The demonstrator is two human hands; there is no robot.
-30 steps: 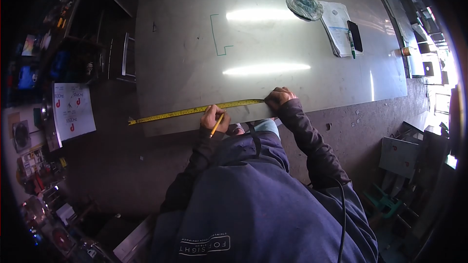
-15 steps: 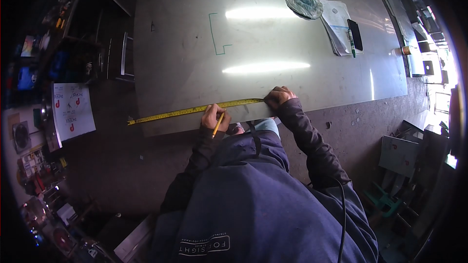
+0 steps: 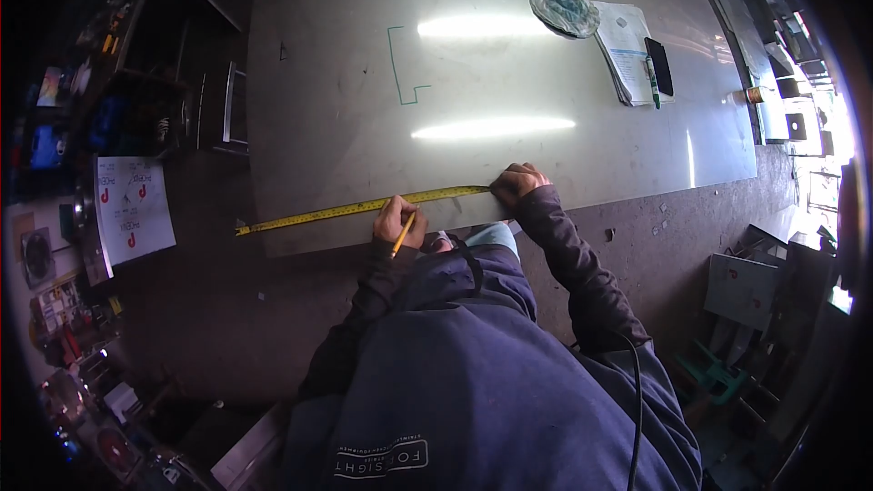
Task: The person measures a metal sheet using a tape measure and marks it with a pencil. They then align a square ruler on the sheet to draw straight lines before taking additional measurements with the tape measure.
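My left hand (image 3: 400,222) is closed on a yellow pencil (image 3: 403,235), whose shaft slants down toward my body. Its fingertips touch the lower edge of a yellow tape measure (image 3: 318,214). The blade runs along the near edge of a large grey metal sheet (image 3: 327,145), and its hooked end sticks out past the sheet's left edge. My right hand (image 3: 519,184) is closed around the other end of the tape measure; the case, if there, is hidden by the fingers. On the sheet is a green marker outline (image 3: 396,68) with stepped corners.
Toward the back right of the sheet lie a round plastic-wrapped object (image 3: 564,9), papers (image 3: 623,45), a green marker (image 3: 653,82) and a black phone (image 3: 662,68). A printed sheet (image 3: 135,209) stands at left. A green stool (image 3: 714,373) is at lower right.
The whole view has shifted slightly left. Both hands, the pencil and the tape measure keep nearly the same places on the sheet.
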